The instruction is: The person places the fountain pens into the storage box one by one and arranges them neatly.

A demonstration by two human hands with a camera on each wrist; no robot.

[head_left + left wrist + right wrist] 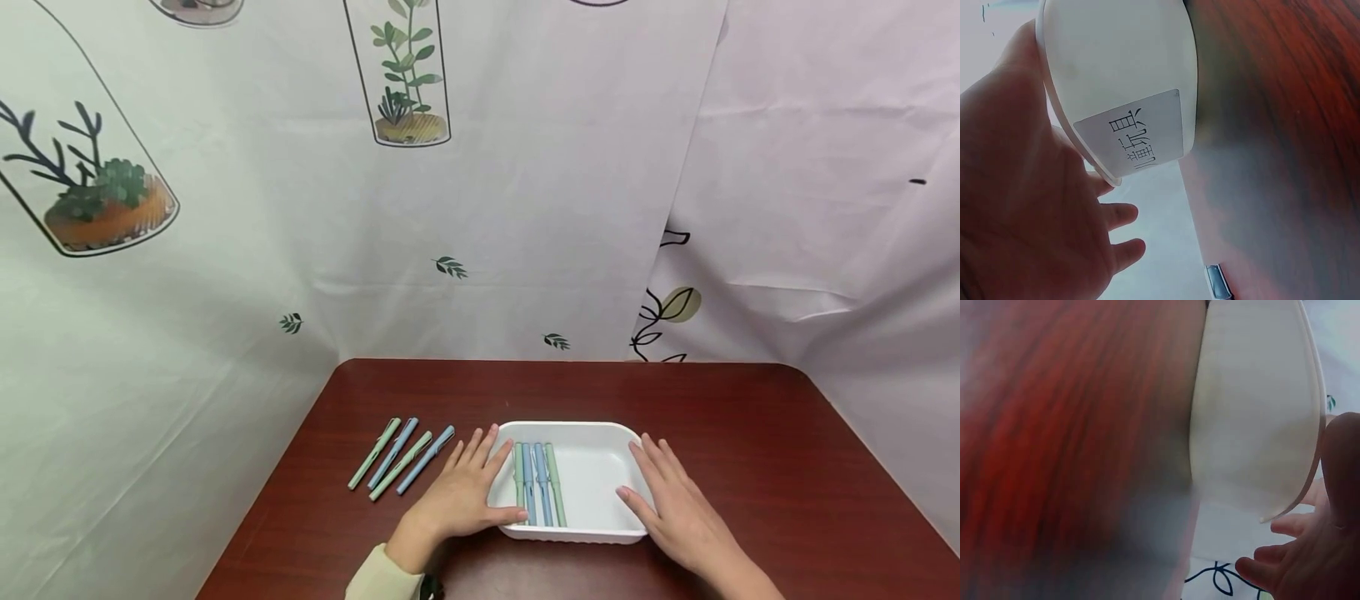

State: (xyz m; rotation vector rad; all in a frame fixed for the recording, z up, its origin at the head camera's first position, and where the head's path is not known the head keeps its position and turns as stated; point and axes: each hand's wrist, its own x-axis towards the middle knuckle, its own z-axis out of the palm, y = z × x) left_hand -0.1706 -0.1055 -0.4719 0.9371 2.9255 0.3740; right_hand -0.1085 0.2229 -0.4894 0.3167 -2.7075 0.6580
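A white plastic tray sits on the table, with several green and blue pens side by side along its left part. My left hand rests on the tray's left rim, fingers spread and straight, thumb over the near left corner. On the right rim lies my right hand, its fingers extended too. In the left wrist view a label with Chinese characters shows on the tray's side wall. The right wrist view shows the tray's plain outer wall beside the hand.
Left of the tray, several more green and blue pens lie slanted on the dark red wooden table. Behind the table hangs a pale cloth printed with plants and jars.
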